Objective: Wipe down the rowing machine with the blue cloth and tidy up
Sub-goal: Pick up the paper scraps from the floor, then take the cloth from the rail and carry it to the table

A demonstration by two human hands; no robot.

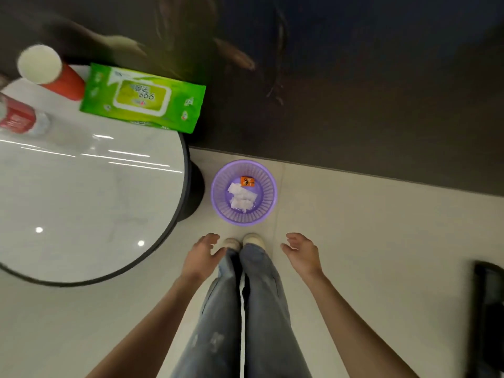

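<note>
Basket on floor right of round table, wipes pack at table's far edge, tissue in basket

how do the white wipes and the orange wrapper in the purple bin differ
The white wipes are crumpled, spread across the floor of the purple bin; the orange wrapper is one small, flat, printed piece. The wipes are plain white and cover far more area; the wrapper sits at the far edge. Both lie loose in the bin.

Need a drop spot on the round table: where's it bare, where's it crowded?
Bare: the near and middle of the table, from the wipes pack down to the front rim. Crowded: the far edge, with the wipes pack, red cup and bottle. Both the left hand and right hand are empty.
</note>
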